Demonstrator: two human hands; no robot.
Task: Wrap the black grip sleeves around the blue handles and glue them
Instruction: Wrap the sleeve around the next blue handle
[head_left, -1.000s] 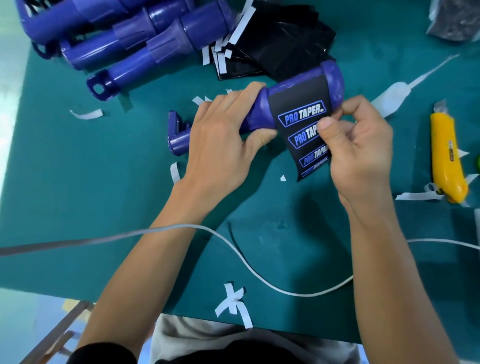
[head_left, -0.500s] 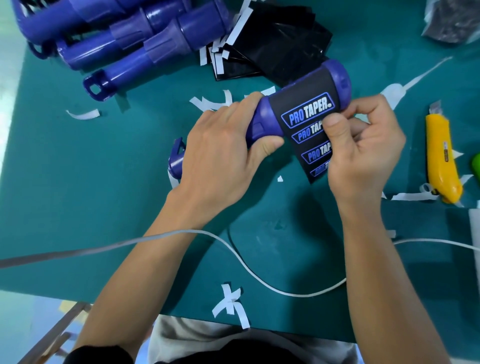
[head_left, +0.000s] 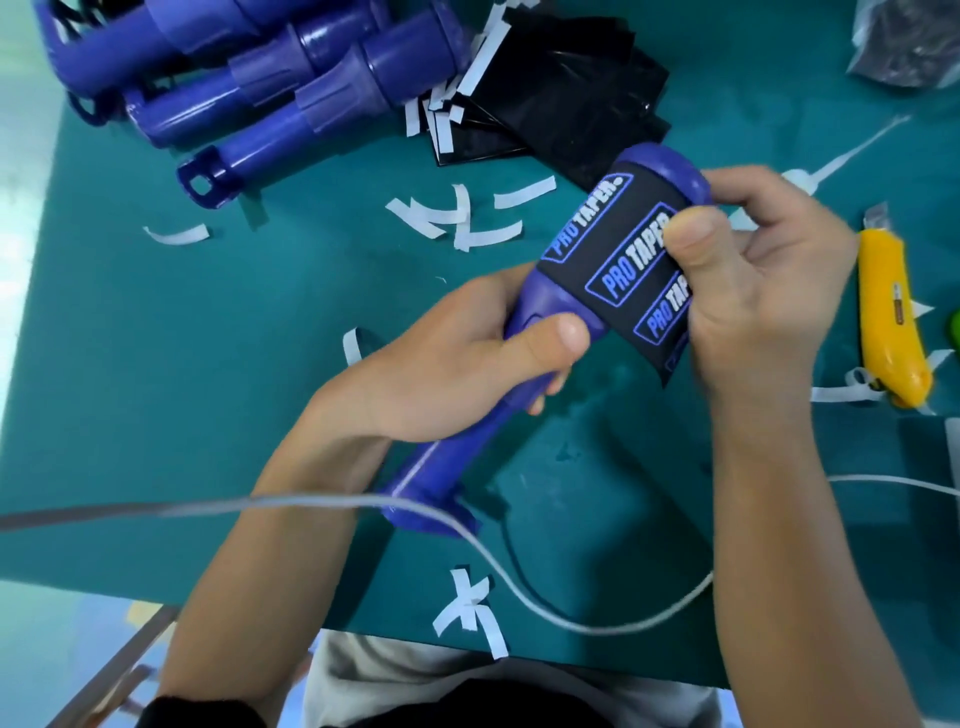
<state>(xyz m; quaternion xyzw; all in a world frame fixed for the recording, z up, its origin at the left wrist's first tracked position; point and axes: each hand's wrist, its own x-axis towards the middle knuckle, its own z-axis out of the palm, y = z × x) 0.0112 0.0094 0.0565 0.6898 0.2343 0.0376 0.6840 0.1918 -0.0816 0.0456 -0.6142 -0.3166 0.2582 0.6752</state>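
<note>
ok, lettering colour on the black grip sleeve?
Grip sleeve: blue "PRO", white "TAPER", inside blue outlined boxes on black. Only the head view shows it.

Glossy plastic handle (head_left: 540, 317), matt sleeve (head_left: 618, 249)

The blue handle (head_left: 447, 467) wears a black sleeve (head_left: 608, 244) with repeated blue-and-white boxed lettering. The mat (head_left: 156, 364) is teal, and white paper strips (head_left: 470, 613) lie on it. At three o'clock is a yellow knife (head_left: 883, 312).

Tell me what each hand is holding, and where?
The left hand grips the blue handle mid-shaft; the right hand pinches the black grip sleeve against its thick end.
</note>
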